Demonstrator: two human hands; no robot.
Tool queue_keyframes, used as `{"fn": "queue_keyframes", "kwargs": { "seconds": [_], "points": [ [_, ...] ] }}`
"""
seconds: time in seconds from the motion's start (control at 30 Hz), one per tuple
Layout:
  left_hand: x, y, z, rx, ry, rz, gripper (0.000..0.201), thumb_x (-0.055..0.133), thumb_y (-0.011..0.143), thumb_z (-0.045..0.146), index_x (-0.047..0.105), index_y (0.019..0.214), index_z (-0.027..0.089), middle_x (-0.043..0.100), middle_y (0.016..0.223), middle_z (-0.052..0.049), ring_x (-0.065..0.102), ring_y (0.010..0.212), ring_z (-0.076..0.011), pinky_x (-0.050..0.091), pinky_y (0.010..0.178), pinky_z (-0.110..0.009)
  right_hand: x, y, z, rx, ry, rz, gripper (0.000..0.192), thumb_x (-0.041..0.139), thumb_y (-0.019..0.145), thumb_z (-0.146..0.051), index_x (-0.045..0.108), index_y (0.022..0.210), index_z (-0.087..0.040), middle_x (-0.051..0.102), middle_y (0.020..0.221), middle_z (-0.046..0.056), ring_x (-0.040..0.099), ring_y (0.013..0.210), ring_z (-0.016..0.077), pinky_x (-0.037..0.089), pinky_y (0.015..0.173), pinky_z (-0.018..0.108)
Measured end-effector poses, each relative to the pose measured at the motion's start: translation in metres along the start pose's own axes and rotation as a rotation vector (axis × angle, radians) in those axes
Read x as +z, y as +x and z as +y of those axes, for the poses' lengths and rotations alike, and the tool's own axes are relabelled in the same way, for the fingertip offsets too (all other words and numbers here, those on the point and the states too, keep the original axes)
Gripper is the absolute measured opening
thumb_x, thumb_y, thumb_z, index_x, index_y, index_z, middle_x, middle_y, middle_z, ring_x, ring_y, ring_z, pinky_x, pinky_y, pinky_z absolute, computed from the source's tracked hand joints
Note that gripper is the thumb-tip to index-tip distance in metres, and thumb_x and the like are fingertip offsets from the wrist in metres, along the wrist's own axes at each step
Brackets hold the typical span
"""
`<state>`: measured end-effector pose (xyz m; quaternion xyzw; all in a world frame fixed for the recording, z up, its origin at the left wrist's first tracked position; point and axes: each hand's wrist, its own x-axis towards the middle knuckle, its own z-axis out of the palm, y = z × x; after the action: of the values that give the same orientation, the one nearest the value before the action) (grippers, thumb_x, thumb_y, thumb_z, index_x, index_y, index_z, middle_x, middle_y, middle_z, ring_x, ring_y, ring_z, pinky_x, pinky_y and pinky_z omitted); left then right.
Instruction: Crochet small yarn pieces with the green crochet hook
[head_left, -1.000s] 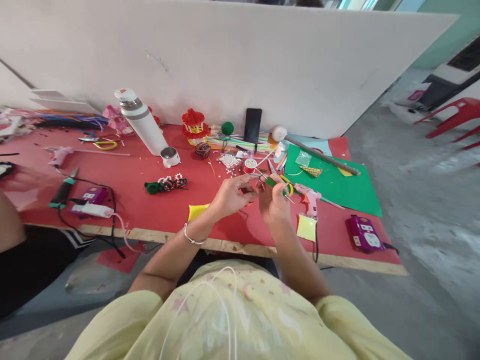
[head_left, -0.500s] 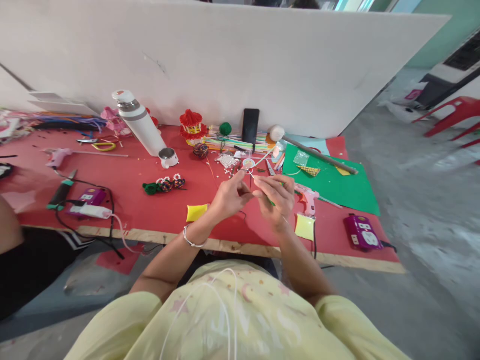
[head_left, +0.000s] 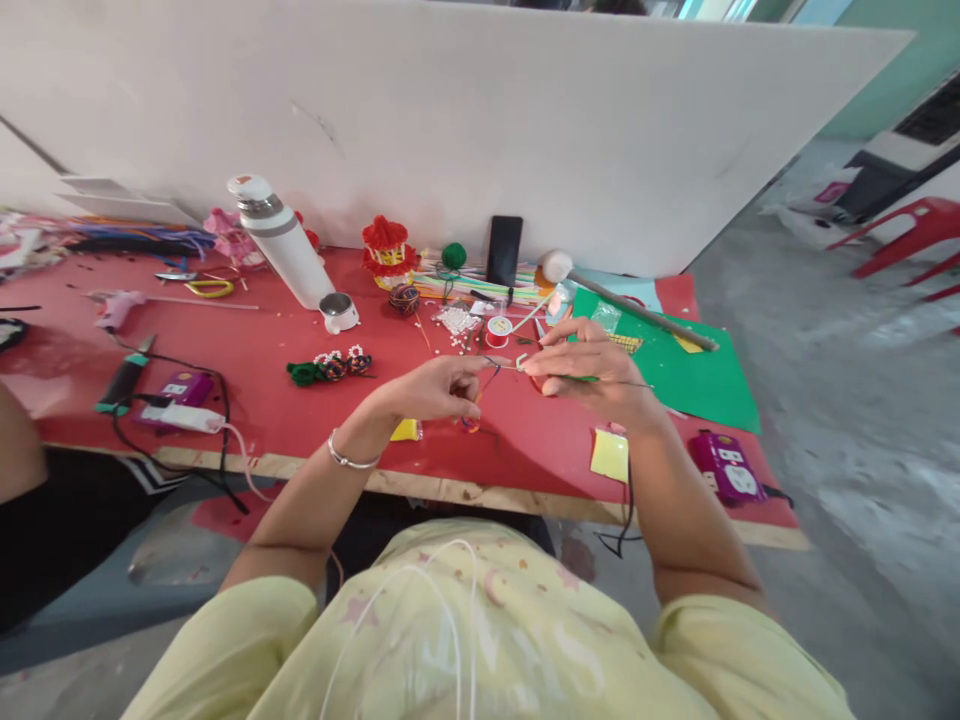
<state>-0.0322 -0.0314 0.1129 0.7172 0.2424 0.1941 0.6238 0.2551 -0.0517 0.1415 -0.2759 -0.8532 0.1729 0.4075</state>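
My left hand (head_left: 442, 388) is closed in a pinch, its index finger stretched to the right with a dark strand of yarn (head_left: 496, 368) around its tip. A bit of multicoloured yarn (head_left: 471, 425) hangs under its fingers. Just to the right, my right hand (head_left: 589, 365) grips a thin crochet hook (head_left: 586, 378) with a green part showing between the fingers. The hook points left, its tip near my left fingertip, and a small white piece (head_left: 520, 362) shows by it. Beyond the hands stands a spool of red thread (head_left: 498, 332) with a white top.
White beads (head_left: 457, 320) lie scattered behind my hands. Finished yarn pieces (head_left: 330, 368), a steel cup (head_left: 338, 313) and a white thermos (head_left: 281, 240) are on the left. On the right are a green sheet (head_left: 697, 375) and a purple power socket (head_left: 726, 467). A phone (head_left: 503, 250) leans behind.
My hands have moved apart, the left one leftward and the right one rightward. The thread spool shows more fully, and the yarn now spans from the left index finger towards the hook.
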Motion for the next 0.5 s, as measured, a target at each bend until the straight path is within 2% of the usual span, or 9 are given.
{"fn": "queue_keyframes", "kwargs": {
  "seconds": [0.23,0.5],
  "points": [
    [-0.016,-0.002,-0.001,0.002,0.079,-0.044,0.062,0.075,0.077,0.013,0.066,0.139,0.015,0.067,0.066,0.002,0.06,0.055,-0.0087,0.046,0.054,-0.018,-0.014,0.01,-0.001,-0.026,0.038,-0.151,0.024,0.075,0.09,-0.048,0.081,0.111,-0.037,0.084,0.1,-0.001,0.067,0.112,0.0242,0.052,0.104,0.048],
    [-0.021,-0.005,0.008,0.015,0.164,-0.077,0.053,0.071,0.08,0.014,0.072,0.133,0.017,0.063,0.065,0.003,0.055,0.055,-0.0071,0.043,0.054,-0.017,-0.016,0.013,-0.003,0.013,0.16,-0.126,0.02,0.076,0.09,-0.047,0.083,0.105,-0.035,0.083,0.092,0.002,0.066,0.107,0.0247,0.054,0.098,0.047]
  ]
}}
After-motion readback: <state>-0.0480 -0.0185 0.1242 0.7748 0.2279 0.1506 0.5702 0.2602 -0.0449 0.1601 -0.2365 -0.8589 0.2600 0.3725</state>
